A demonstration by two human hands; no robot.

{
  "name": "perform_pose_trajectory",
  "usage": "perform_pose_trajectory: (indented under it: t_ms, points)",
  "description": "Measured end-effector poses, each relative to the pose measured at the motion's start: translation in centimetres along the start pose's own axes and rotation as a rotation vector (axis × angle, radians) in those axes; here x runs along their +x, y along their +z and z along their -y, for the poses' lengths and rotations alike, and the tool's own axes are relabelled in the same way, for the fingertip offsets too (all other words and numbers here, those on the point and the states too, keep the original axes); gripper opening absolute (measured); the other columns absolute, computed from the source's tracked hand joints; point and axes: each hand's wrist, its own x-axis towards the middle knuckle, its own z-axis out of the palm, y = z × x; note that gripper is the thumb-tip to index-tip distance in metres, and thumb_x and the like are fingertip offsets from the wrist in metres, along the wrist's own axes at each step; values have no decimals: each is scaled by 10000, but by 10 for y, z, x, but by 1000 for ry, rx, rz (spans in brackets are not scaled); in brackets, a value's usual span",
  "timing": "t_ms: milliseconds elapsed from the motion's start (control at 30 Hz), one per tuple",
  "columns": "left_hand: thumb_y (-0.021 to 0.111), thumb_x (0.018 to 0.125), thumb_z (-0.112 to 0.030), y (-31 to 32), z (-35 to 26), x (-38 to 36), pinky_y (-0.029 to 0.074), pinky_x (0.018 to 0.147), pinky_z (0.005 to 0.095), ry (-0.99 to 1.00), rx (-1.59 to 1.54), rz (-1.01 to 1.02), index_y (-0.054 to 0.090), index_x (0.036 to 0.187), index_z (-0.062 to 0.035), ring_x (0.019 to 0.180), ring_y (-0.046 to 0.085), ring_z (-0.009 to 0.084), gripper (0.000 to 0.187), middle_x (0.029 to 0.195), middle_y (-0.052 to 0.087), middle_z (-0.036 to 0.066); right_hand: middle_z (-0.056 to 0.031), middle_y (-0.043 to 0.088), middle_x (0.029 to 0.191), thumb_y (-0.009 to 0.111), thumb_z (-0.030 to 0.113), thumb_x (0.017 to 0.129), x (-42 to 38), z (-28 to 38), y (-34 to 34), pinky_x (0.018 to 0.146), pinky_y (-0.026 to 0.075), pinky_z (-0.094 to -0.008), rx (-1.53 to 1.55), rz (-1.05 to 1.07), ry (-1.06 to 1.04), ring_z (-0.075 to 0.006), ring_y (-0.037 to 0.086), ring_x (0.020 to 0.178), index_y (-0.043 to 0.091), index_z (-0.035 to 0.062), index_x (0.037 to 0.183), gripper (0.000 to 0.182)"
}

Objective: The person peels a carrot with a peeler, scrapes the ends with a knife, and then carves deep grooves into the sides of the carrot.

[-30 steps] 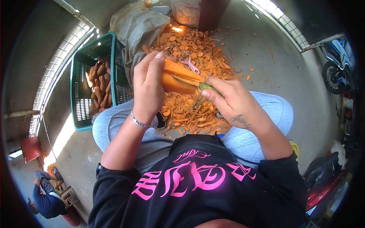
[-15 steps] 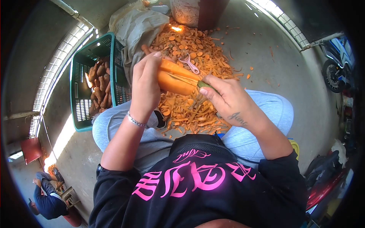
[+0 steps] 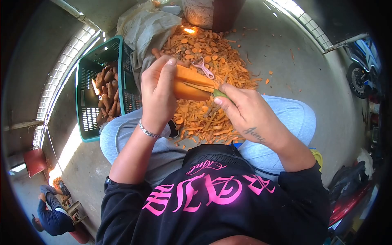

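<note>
Large orange peeled vegetable pieces [image 3: 192, 83] are in my left hand [image 3: 160, 83], its fingers wrapped round their left end. At their right end my right hand [image 3: 241, 104] is closed on a small green-handled tool [image 3: 221, 96], whose working end is hidden against the orange flesh. Below the hands spreads a heap of orange peelings and round slices [image 3: 204, 118]. A pink peeler [image 3: 204, 68] lies on the heap, just beyond the orange pieces.
A green crate [image 3: 120, 81] with reddish-brown roots [image 3: 108, 92] stands at the left. Beside it lies a pale sack [image 3: 143, 28]. A bin [image 3: 199, 14] is at the top. Another person [image 3: 55, 218] sits at the lower left. A motorcycle [image 3: 361, 69] stands at the right.
The orange pieces have turned slightly in my left hand, and the gap between them looks different. My right hand has shifted slightly down and right with the green-handled tool.
</note>
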Motion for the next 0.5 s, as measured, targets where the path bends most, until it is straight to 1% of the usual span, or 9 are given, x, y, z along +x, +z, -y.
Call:
perform_pose_trajectory:
  t_ms: [67,133,233,333,367,400,433,467,500]
  points:
    - [401,963,-249,-1,-2,0,458,695,242,-48,-87,5,609,932,42,736,590,133,358,848,628,110,-215,560,638,515,243,971,0,2,-5,549,443,-466,33,43,15,-413,583,621,556,-14,961,261]
    - [401,957,-263,-2,-1,1,461,695,246,-42,-104,29,609,933,45,738,592,139,372,852,631,116,-213,568,655,518,245,969,-2,8,-9,548,443,-465,86,56,30,-412,587,632,549,-10,985,258]
    - [396,949,-277,0,-1,0,462,698,246,-24,-128,49,609,932,50,745,596,149,390,855,634,124,-224,532,712,510,187,968,-11,13,-17,594,413,-426,71,79,5,-405,536,656,524,-20,1020,213]
    - [389,946,-274,2,-1,-2,467,705,245,54,-80,32,608,936,56,759,604,161,396,855,635,131,-212,553,745,512,175,959,-21,21,-23,617,427,-422,-83,58,-26,-402,548,672,526,-18,1071,223]
    - [386,946,-270,2,-1,-3,469,708,246,92,-49,21,608,938,58,765,607,165,396,855,636,133,-208,561,757,514,177,956,-26,25,-25,624,432,-416,-91,57,-3,-400,555,680,528,-22,1086,238]
    - [375,950,-270,-6,2,3,483,726,259,157,66,-20,598,939,64,775,617,177,402,853,634,137,-203,570,768,517,179,953,-30,28,-27,632,438,-410,-98,54,20,-397,562,688,530,-26,1101,253]
    - [371,951,-278,-16,3,11,489,732,267,126,22,-82,591,945,68,776,620,184,410,852,632,142,-199,579,780,520,182,950,-32,29,-29,639,443,-403,-106,51,41,-394,570,696,532,-29,1117,269]
    - [368,952,-286,-23,1,15,495,738,276,98,-19,-145,584,951,71,777,623,190,418,850,630,147,-204,585,783,524,173,950,-32,26,-31,635,455,-416,-80,8,-15,-403,579,696,535,-33,1112,263]
    - [369,955,-275,-24,-3,17,484,715,277,178,-67,-165,617,897,48,737,619,177,412,800,645,133,-210,591,786,528,164,949,-32,22,-33,630,467,-430,-51,-38,-73,-412,588,697,538,-37,1108,257]
